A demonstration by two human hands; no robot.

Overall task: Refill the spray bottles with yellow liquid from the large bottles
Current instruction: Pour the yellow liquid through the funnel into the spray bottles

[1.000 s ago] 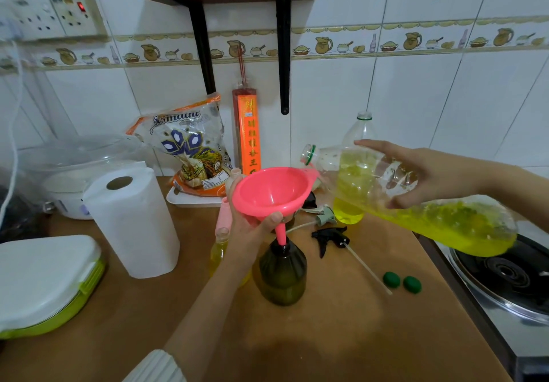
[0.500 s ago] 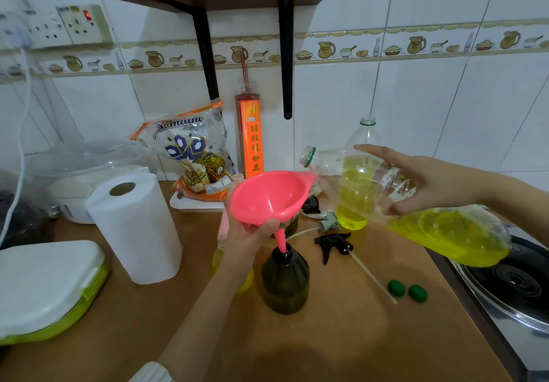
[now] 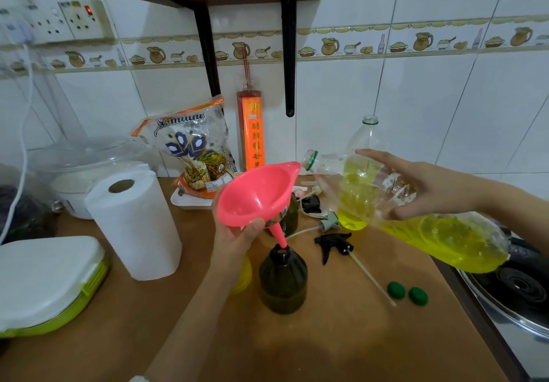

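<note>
My left hand [image 3: 234,233] grips a pink funnel [image 3: 255,194] whose spout sits in the neck of a dark green spray bottle [image 3: 282,280] standing on the counter. My right hand [image 3: 430,188] holds a large clear bottle [image 3: 445,236] of yellow liquid, tipped almost flat, its open mouth at the funnel's rim. No liquid runs from it. A second large bottle [image 3: 361,150] with yellow liquid stands behind. A black spray head [image 3: 332,242] with its tube and a grey one [image 3: 328,221] lie on the counter. A yellow spray bottle [image 3: 245,274] is mostly hidden behind my left wrist.
Two green caps [image 3: 407,292] lie at the right. A paper towel roll [image 3: 133,224], a white and green box [image 3: 44,280] and a rice cooker [image 3: 77,170] stand at the left. A snack bag [image 3: 193,150] leans on the wall. A stove [image 3: 517,289] borders the counter's right edge.
The large bottle's mouth has come closer to the funnel's rim. The funnel stays in the dark bottle's neck.
</note>
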